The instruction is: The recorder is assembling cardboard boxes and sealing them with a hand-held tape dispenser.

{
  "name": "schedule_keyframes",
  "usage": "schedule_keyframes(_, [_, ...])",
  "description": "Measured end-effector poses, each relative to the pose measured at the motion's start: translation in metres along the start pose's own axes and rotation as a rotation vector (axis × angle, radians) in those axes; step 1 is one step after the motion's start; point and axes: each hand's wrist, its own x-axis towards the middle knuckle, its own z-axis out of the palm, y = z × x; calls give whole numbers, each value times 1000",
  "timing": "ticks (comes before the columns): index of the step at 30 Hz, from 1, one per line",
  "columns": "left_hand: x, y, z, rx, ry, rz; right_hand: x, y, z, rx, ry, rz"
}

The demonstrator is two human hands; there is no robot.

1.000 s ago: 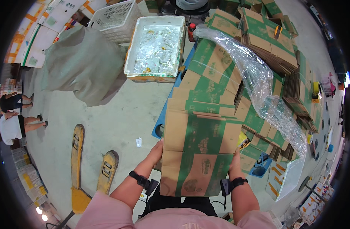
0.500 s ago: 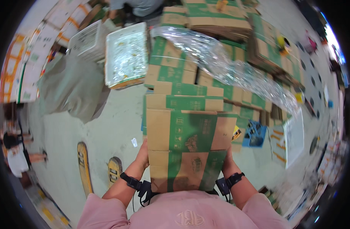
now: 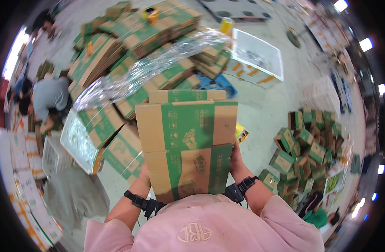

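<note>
Against my front I carry flattened cardboard cartons [image 3: 188, 138], brown with broad green bands. A further edge of cardboard sticks out behind the front one, so there is more than one piece. My left hand [image 3: 145, 174] grips the left edge, its fingers mostly hidden behind the cardboard. On the opposite edge my right hand [image 3: 236, 158] is closed, with its fingertips also out of sight. Just beyond the right hand shows a yellow and black object [image 3: 241, 133], partly covered by the cartons; I cannot make out its kind.
Ahead lies a big pile of flattened cartons [image 3: 159, 25], with clear plastic wrap [image 3: 133, 71] across it. A white bin [image 3: 259, 52] and a blue plastic piece [image 3: 220, 85] are beyond. Many made-up boxes [image 3: 310, 155] heap at right. A crouching person [image 3: 51, 96] is at left.
My view has swung to the right: the carton pile and wrap now lie further left, and the heap of made-up boxes has come into sight. Both hands still hold the flattened cartons.
</note>
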Motion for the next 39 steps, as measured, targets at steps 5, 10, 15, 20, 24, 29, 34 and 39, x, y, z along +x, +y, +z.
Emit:
schedule_keyframes(5, [41, -9, 146, 118, -160, -90, -47, -99, -62, 226, 97, -144])
schedule_keyframes(10, [66, -71, 311, 292, -307, -99, -98, -198, -152, 309, 233, -295])
schedule_keyframes(15, [128, -122, 406, 615, -513, -222, -164, -262, -212, 468, 401, -452])
schedule_keyframes(20, [177, -161, 540, 717, -655, -370, -188, -300, -276, 528, 475, -605])
schedule_keyframes(24, [244, -186, 631, 694, -686, -621, -186, -364, -294, 608, 601, -639])
schedule_keyframes(29, [314, -206, 766, 837, -804, -667, -165, -427, -337, 617, 640, -822])
schedule_keyframes(34, [355, -232, 894, 1028, -902, -763, -158, -493, -340, 857, 647, -986])
schedule_keyframes(39, [401, -278, 1002, 1031, -1043, -714, -155, -590, -364, 913, 631, -1071])
